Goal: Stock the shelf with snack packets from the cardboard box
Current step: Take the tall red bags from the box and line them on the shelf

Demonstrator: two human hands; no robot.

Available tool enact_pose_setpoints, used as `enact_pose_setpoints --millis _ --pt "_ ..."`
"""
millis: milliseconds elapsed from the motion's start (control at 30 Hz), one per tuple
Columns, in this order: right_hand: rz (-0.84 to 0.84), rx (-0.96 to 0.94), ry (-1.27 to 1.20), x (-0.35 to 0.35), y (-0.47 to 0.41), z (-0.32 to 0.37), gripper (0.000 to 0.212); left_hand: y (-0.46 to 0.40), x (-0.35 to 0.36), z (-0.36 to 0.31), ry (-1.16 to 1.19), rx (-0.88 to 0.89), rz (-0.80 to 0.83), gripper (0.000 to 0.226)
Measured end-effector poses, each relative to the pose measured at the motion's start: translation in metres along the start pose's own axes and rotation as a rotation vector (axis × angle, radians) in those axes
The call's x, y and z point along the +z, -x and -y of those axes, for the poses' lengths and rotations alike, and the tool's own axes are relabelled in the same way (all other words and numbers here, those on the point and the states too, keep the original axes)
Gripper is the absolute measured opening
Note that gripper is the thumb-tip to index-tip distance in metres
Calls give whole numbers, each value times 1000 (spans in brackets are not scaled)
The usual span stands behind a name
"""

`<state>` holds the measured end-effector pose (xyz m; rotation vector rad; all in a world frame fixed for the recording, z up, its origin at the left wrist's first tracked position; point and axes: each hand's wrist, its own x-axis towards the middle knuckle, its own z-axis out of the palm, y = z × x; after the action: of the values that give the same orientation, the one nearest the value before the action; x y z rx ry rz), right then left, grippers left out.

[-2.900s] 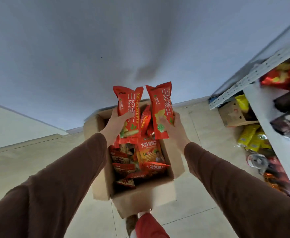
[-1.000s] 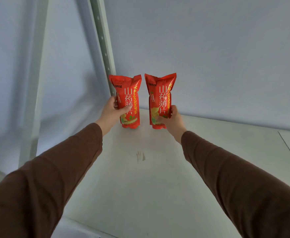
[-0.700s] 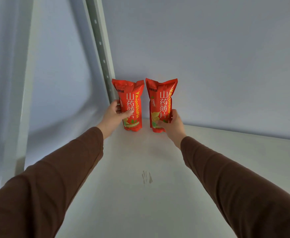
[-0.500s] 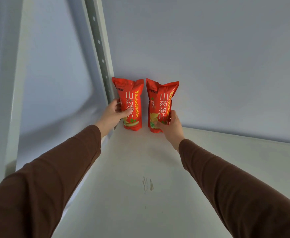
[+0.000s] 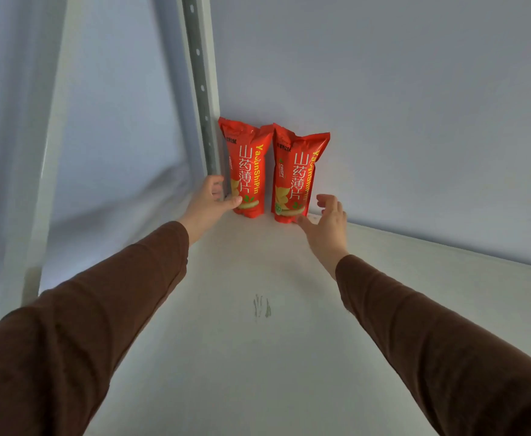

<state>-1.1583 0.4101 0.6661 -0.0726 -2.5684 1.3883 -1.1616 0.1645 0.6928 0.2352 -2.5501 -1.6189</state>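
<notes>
We see two red snack packets, the left packet and the right packet, upright against the back wall on the white shelf. Our left hand touches the left one's base with its thumb, fingers partly hidden behind it; whether they grip, we cannot tell. Our right hand is spread loose beside the right one.

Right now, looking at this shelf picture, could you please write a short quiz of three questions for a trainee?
1. True or false: the two red packets stand upright at the back of the shelf.
2. Which hand has let go of its packet: A) left hand, B) right hand?
3. Fill in: the left packet stands beside the grey metal ____.

Key:
1. True.
2. B; its fingers are spread beside the packet, while the left thumb rests on the other packet.
3. Post.
</notes>
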Motion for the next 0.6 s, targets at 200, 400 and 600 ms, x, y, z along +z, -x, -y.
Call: enact_pose_setpoints --millis 200,400,600 --pt "270 -320 385 -33 42 3 48 79 7 3 -436 144 -97 57" --pt "487 -576 438 -59 108 0 47 208 16 5 -690 71 -160 47" --pt "681 -761 349 -82 203 4 46 364 21 7 -701 -92 -295 44"
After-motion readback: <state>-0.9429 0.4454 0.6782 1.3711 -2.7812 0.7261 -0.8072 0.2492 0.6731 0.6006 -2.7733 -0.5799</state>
